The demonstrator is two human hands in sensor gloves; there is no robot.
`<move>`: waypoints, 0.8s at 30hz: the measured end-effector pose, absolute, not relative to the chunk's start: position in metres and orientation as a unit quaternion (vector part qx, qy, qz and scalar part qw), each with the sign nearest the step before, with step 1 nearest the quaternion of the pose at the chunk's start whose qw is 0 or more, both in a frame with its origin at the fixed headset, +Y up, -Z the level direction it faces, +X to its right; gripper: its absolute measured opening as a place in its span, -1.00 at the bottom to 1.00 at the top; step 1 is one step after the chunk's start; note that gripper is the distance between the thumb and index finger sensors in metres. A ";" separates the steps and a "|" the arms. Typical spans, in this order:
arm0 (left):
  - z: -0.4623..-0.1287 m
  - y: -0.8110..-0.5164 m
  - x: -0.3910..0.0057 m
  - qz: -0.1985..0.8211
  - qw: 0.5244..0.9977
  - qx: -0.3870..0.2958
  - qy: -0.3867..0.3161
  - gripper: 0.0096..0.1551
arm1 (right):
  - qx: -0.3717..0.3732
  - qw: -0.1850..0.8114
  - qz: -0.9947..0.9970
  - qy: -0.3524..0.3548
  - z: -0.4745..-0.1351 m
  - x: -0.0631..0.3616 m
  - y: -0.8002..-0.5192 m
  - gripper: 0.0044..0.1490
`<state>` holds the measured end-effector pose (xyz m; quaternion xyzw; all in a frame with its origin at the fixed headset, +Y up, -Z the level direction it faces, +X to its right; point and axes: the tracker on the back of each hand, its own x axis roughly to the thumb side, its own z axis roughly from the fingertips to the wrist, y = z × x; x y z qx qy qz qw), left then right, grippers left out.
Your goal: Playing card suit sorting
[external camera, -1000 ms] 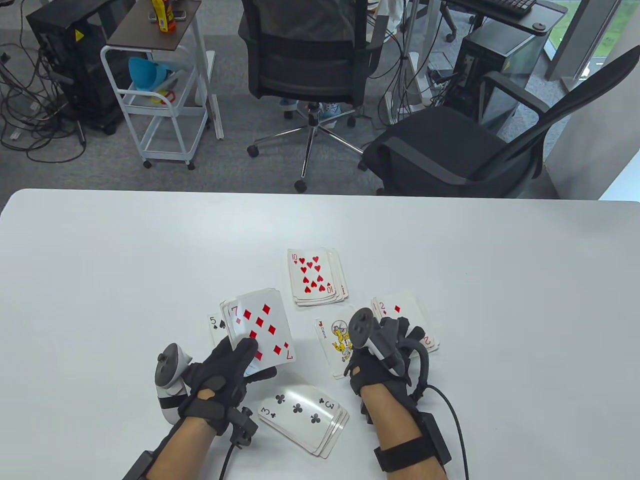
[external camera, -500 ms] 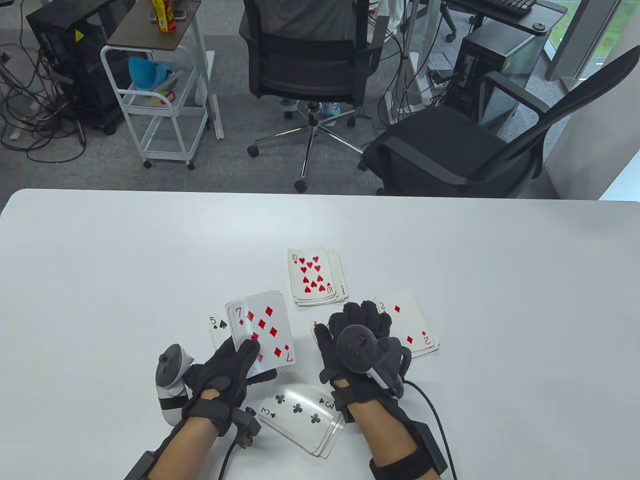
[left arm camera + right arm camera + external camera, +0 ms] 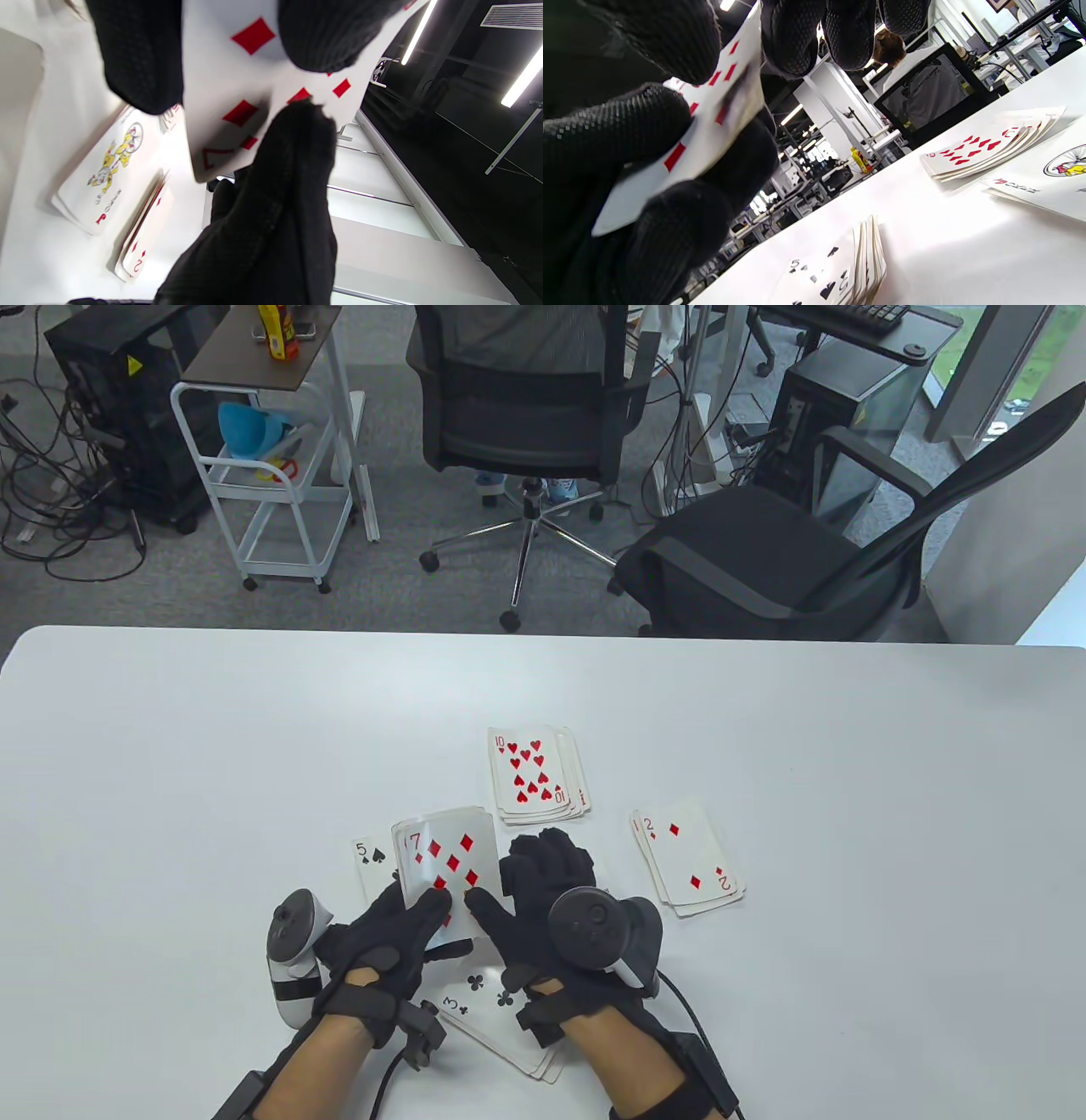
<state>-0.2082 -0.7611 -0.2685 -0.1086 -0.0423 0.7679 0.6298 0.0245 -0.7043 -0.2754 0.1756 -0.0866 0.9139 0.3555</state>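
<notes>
Both hands are up over the near edge of the white table [image 3: 212, 746], working the same little deck. The left hand [image 3: 386, 937] grips the held stack [image 3: 445, 861] from below, thumb across the face, and the top card is the 7 of diamonds [image 3: 237, 106]. The right hand [image 3: 539, 899] has come in from the right side and pinches that 7, thumb on the face and fingers [image 3: 793, 34] behind it. On the table around them sit 5 face-up spots: a spades pile [image 3: 370, 865] showing a 5 just left of the held cards, a hearts pile [image 3: 534, 776] with a 10 on top farther back, a diamonds pile [image 3: 691, 865] showing a 2 off to the right, a clubs pile [image 3: 488, 1014] showing a 3 partly under the right wrist, and a joker [image 3: 108, 169] that only the wrist views catch.
</notes>
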 end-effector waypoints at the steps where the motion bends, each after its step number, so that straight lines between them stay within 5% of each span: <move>1: -0.268 -0.761 -0.209 0.769 0.629 -0.107 -0.042 -0.47 | 0.176 0.355 0.914 -0.086 -0.275 0.024 -0.704 -0.26; 16: -0.267 -0.765 -0.208 0.802 0.585 -0.115 -0.042 -0.42 | 0.178 0.362 0.904 -0.139 -0.271 0.025 -0.698 -0.54; 24: -0.268 -0.765 -0.208 0.801 0.587 -0.110 -0.046 -0.43 | 0.151 0.371 0.903 -0.157 -0.278 0.039 -0.695 -0.51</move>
